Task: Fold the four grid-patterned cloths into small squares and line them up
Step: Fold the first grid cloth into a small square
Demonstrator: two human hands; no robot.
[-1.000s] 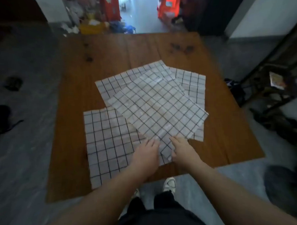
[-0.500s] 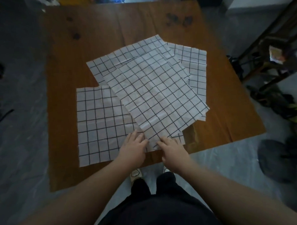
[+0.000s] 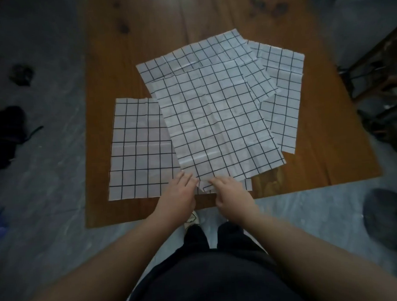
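As your left hand and right hand touch the near corner of the top cloth, grip unclear, the first fold begins: carry that corner far.

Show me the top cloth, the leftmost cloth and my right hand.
top cloth [image 3: 217, 127], head view, its middle.
leftmost cloth [image 3: 139, 150], head view, bare left part.
right hand [image 3: 231, 195], head view, back of hand.

On the brown wooden table we see the top white grid-patterned cloth in the middle, lying over three others: the left cloth, the far cloth behind it and the right cloth.
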